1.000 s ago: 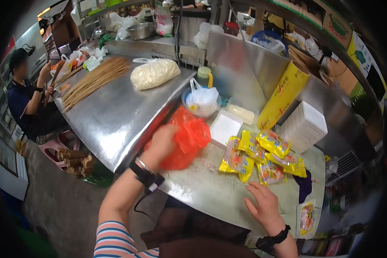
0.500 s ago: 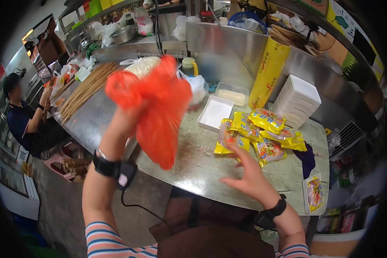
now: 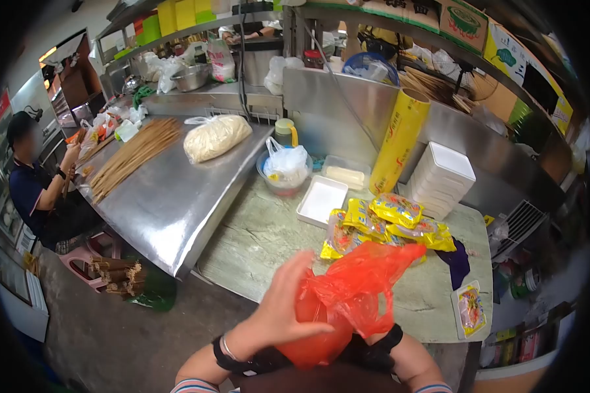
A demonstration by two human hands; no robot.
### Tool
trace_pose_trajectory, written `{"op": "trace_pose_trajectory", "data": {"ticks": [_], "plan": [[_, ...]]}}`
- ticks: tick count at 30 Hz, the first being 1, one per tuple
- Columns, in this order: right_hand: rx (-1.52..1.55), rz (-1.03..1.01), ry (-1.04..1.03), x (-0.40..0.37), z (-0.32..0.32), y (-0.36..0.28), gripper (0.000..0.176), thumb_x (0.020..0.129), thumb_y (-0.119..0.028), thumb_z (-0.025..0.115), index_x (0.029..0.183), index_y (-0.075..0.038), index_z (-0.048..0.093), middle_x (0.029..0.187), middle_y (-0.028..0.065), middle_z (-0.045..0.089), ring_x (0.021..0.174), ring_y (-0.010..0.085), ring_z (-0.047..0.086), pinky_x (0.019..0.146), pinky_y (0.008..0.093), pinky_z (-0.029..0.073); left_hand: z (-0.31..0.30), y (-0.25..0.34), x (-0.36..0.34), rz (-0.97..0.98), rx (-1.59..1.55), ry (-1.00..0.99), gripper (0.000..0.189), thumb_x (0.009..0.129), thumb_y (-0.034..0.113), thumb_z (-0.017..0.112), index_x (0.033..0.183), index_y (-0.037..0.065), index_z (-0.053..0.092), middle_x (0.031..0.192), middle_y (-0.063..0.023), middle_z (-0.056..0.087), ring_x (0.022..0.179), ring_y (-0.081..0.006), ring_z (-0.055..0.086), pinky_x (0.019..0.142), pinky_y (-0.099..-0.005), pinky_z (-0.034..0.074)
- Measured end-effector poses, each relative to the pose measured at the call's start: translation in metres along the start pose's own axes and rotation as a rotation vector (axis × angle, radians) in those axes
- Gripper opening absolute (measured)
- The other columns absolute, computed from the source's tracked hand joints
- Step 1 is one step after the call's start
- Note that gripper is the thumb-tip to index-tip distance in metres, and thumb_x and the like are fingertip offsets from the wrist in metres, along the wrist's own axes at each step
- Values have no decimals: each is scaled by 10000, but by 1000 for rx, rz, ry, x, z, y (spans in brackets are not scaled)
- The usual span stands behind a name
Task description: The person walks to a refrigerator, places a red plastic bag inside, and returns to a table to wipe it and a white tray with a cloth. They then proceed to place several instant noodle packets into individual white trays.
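A red plastic bag (image 3: 354, 295) is in front of my body at the near edge of the table. My left hand (image 3: 278, 304) is at the bag's left side, fingers stretched upward and thumb reaching across the red plastic. Behind the bag, my right hand (image 3: 375, 338) shows only near the wrist; its fingers are hidden. Just beyond the bag lies a pile of yellow printed food packets (image 3: 396, 211), partly covered by it. A white tray (image 3: 322, 200) sits left of the pile.
Stacked white trays (image 3: 442, 177) and a yellow film roll (image 3: 400, 141) stand behind the packets. One packet lies in a small tray (image 3: 471, 311) at right. Thin sticks (image 3: 134, 154) and a pale filled bag (image 3: 217, 137) lie on the steel table. A person (image 3: 36, 177) sits at far left.
The red bag, raised in my left hand before, has come down and right toward my body. My left hand has opened beside it. My right hand has drawn back from the packets to behind the bag.
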State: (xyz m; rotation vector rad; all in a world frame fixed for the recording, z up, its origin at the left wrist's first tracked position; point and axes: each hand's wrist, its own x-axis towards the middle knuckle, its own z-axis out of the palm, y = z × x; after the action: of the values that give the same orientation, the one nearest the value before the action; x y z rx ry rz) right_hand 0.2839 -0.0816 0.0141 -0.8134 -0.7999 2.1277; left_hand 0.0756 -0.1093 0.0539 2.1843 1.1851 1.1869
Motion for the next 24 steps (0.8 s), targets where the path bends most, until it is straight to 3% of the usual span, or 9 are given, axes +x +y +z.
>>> {"op": "trace_pose_trajectory", "data": {"ticks": [1,3,4,8,10,15,17,21,24], "plan": [[-47,-15,3,-2,2,-2,657,895,-412,677,1410,-63,466,1456,167,449,1366,372,376,1144,497,304,7,-15,-5,-5,-15,-5,1177,657,412,913,1528,41,214,1512,-201,369,1380,-373,393,1152,-467,303],[-293,-178,-90,1,9,0,626,894,-364,678,1396,-50,474,1444,163,457,1317,337,427,1103,467,353,19,-37,-7,-233,-767,-149,1209,667,401,909,1546,10,176,1528,-200,353,1390,-380,383,1167,-474,286],[-418,-271,-132,3,14,0,611,893,-339,679,1389,-44,478,1438,161,461,1292,320,452,1083,452,377,27,-30,-10,-238,-870,-186,799,810,384,816,1402,35,408,1342,-154,515,1292,-315,475,1150,-464,317],[-787,-555,-217,8,39,4,568,892,-266,682,1368,-25,490,1421,155,473,1218,267,528,1022,406,450,26,-11,-45,-282,-1271,-381,684,843,381,770,1323,50,412,1271,-134,511,1246,-297,485,1139,-458,328],[-1540,-944,-130,13,57,1,664,850,-333,684,1397,-25,468,1418,217,458,1243,363,488,1053,466,395,27,-16,-63,-358,-1376,-249,627,860,379,747,1284,58,414,1236,-124,508,1223,-287,489,1134,-455,334],[-1554,-775,-137,13,81,-6,663,818,-395,696,1360,-52,524,1439,227,426,1294,424,416,1092,500,330,28,-22,-69,-419,-1495,148,492,902,376,690,1186,77,419,1149,-99,503,1167,-264,501,1120,-447,347],[-1822,-829,-398,10,86,-9,685,813,-402,701,1369,-47,514,1426,223,444,1293,421,419,1084,490,335,29,-20,-69,-429,-1512,191,442,919,374,667,1146,85,421,1114,-89,501,1144,-255,506,1115,-444,353],[-1941,-691,-455,16,80,-2,768,798,-432,714,1411,-46,456,1423,217,454,1302,413,423,1074,494,340,32,-14,-78,-468,-1519,204,353,953,371,621,1068,100,426,1044,-69,497,1098,-237,516,1104,-438,363],[-1511,-841,-390,5,73,-3,701,838,-421,701,1397,-64,475,1449,200,439,1330,383,423,1091,492,332,29,-13,-89,-474,-1518,270,303,978,369,586,1009,112,429,991,-54,493,1064,-223,523,1096,-434,372]]}}
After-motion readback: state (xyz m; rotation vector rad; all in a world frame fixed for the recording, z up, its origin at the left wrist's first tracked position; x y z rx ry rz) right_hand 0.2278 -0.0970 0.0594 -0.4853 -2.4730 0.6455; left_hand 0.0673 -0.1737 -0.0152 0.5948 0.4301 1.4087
